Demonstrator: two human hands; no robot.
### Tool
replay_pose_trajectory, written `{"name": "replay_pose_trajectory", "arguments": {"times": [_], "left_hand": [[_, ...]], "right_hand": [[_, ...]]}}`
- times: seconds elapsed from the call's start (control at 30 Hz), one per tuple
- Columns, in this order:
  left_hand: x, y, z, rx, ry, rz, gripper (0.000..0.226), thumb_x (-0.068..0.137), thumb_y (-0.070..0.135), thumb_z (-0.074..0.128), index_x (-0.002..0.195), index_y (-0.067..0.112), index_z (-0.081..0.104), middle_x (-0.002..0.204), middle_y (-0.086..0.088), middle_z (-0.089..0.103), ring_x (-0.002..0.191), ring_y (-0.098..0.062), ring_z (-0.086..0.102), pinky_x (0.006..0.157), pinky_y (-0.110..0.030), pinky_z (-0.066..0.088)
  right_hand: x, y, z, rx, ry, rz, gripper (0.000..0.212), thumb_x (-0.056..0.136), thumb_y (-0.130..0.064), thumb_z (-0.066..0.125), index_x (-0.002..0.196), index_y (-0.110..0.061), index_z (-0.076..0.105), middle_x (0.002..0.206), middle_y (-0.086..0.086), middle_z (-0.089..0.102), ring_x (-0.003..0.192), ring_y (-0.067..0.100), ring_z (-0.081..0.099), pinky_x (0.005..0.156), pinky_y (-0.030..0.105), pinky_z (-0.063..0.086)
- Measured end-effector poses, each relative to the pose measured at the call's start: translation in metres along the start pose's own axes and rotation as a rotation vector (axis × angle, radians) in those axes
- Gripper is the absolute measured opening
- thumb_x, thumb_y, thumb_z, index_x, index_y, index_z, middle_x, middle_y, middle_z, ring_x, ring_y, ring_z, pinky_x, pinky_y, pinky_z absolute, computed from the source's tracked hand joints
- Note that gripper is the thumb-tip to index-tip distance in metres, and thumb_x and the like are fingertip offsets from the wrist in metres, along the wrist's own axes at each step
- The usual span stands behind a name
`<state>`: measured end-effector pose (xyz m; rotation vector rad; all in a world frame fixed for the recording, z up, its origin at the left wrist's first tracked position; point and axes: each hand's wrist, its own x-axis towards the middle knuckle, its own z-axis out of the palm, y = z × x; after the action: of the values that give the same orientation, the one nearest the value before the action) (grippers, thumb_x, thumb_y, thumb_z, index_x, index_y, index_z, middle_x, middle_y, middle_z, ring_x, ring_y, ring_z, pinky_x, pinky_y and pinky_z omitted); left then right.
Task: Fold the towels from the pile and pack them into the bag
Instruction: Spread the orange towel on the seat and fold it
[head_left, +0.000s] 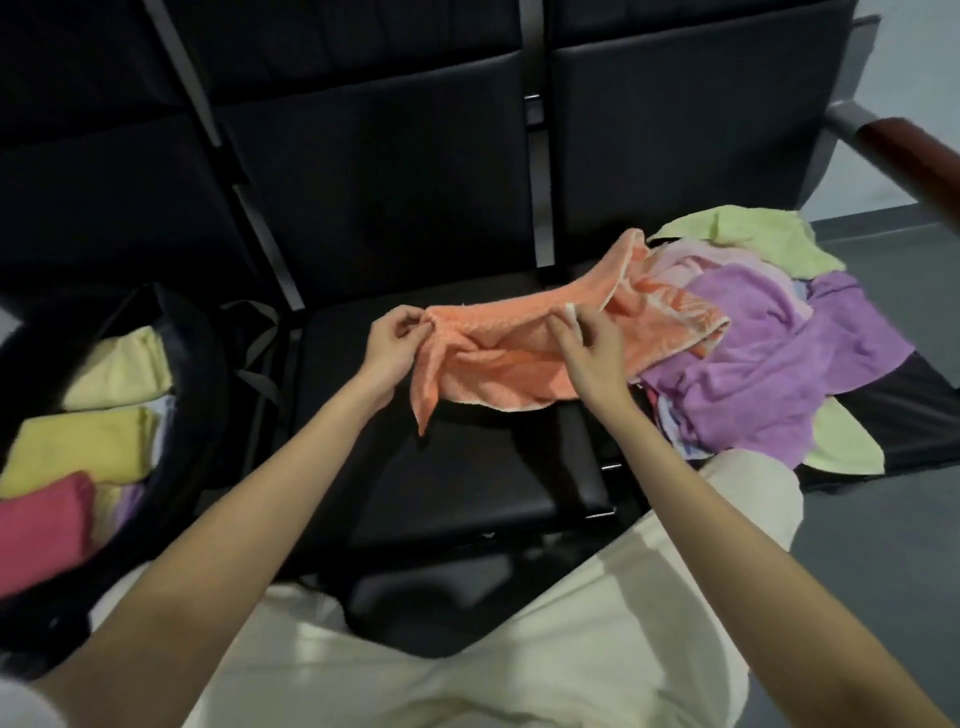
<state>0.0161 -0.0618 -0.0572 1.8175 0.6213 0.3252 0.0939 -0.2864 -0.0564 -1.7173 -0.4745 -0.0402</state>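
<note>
Bag (197, 332) at left already held several folded towels; a sizeable pile (769, 353) remained on the bench (467, 467). Left hand (392, 340) and right hand (587, 353) each had a pinching grip on the orange towel (498, 358), unfolded, mid-bench

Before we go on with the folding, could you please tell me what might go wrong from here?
The orange towel is bunched, and its right end lies on the pile, so pulling may drag other towels along. The left hand pinches only a corner, which could slip.
</note>
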Motion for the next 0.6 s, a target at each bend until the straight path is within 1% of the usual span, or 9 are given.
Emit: {"name": "replay_pose_trajectory", "arguments": {"times": [0.07, 0.17, 0.27, 0.37, 0.4, 0.43, 0.5, 0.57, 0.6], "left_hand": [[-0.013, -0.027, -0.029, 0.024, 0.057, -0.064, 0.012, 0.095, 0.009, 0.054, 0.103, 0.01, 0.064, 0.092, 0.001, 0.064, 0.084, -0.007, 0.06, 0.07, -0.016, 0.049], [-0.033, -0.07, -0.067, 0.057, 0.145, -0.166, 0.013, 0.096, 0.01, 0.054, 0.104, 0.006, 0.063, 0.082, 0.002, 0.061, 0.074, -0.006, 0.057, 0.061, -0.011, 0.046], [-0.051, -0.108, -0.1, 0.038, 0.21, -0.288, 0.007, 0.095, 0.01, 0.055, 0.097, 0.008, 0.062, 0.077, 0.001, 0.06, 0.078, -0.013, 0.058, 0.063, -0.018, 0.046], [-0.066, -0.136, -0.128, 0.012, 0.278, -0.386, 0.007, 0.095, 0.01, 0.056, 0.094, 0.008, 0.063, 0.078, -0.002, 0.062, 0.082, -0.017, 0.058, 0.067, -0.024, 0.048], [-0.072, -0.145, -0.137, 0.007, 0.305, -0.421, 0.007, 0.094, 0.01, 0.056, 0.094, 0.007, 0.063, 0.08, -0.004, 0.063, 0.082, -0.019, 0.059, 0.07, -0.027, 0.049], [-0.077, -0.152, -0.145, 0.004, 0.332, -0.455, 0.007, 0.094, 0.01, 0.057, 0.094, 0.007, 0.063, 0.084, -0.009, 0.064, 0.083, -0.021, 0.059, 0.07, -0.029, 0.049], [-0.085, -0.171, -0.16, 0.005, 0.381, -0.521, 0.009, 0.093, 0.012, 0.058, 0.095, 0.006, 0.065, 0.095, -0.017, 0.067, 0.086, -0.028, 0.063, 0.069, -0.032, 0.052], [-0.091, -0.186, -0.17, 0.037, 0.426, -0.582, 0.015, 0.092, 0.014, 0.06, 0.1, 0.003, 0.067, 0.103, -0.018, 0.068, 0.097, -0.033, 0.064, 0.075, -0.034, 0.052], [-0.093, -0.188, -0.173, 0.088, 0.439, -0.604, 0.016, 0.091, 0.013, 0.06, 0.101, 0.004, 0.067, 0.103, -0.015, 0.067, 0.1, -0.032, 0.063, 0.079, -0.032, 0.051]], "right_hand": [[-0.021, -0.006, 0.031, -0.01, -0.098, 0.007, 0.043, 0.089, -0.007, 0.061, 0.062, -0.034, 0.041, 0.053, -0.018, 0.046, 0.055, -0.004, 0.044, 0.056, 0.012, 0.031], [-0.055, -0.002, 0.079, -0.042, -0.24, 0.037, 0.046, 0.09, -0.009, 0.061, 0.059, -0.032, 0.036, 0.051, -0.013, 0.039, 0.052, 0.0, 0.041, 0.052, 0.014, 0.029], [-0.086, 0.005, 0.12, -0.06, -0.359, 0.096, 0.042, 0.091, -0.014, 0.061, 0.058, -0.024, 0.036, 0.055, -0.007, 0.04, 0.053, 0.003, 0.038, 0.052, 0.017, 0.028], [-0.109, 0.007, 0.153, -0.091, -0.461, 0.124, 0.035, 0.09, -0.018, 0.062, 0.061, -0.014, 0.043, 0.057, -0.006, 0.041, 0.054, 0.004, 0.036, 0.054, 0.021, 0.03], [-0.115, 0.008, 0.164, -0.113, -0.507, 0.127, 0.033, 0.09, -0.019, 0.063, 0.063, -0.01, 0.045, 0.057, -0.003, 0.043, 0.055, 0.005, 0.036, 0.056, 0.025, 0.033], [-0.121, 0.007, 0.174, -0.136, -0.552, 0.124, 0.032, 0.089, -0.022, 0.063, 0.065, -0.007, 0.048, 0.059, 0.002, 0.046, 0.056, 0.011, 0.04, 0.057, 0.031, 0.036], [-0.13, 0.007, 0.189, -0.167, -0.649, 0.126, 0.023, 0.086, -0.024, 0.066, 0.074, -0.006, 0.057, 0.069, 0.008, 0.059, 0.066, 0.023, 0.054, 0.066, 0.038, 0.045], [-0.135, 0.007, 0.193, -0.171, -0.72, 0.141, 0.014, 0.084, -0.02, 0.069, 0.09, -0.009, 0.065, 0.089, 0.005, 0.067, 0.084, 0.019, 0.063, 0.079, 0.032, 0.051], [-0.135, 0.009, 0.191, -0.187, -0.737, 0.141, 0.02, 0.084, -0.018, 0.069, 0.1, -0.007, 0.065, 0.1, 0.005, 0.067, 0.092, 0.017, 0.063, 0.084, 0.03, 0.052]]}}
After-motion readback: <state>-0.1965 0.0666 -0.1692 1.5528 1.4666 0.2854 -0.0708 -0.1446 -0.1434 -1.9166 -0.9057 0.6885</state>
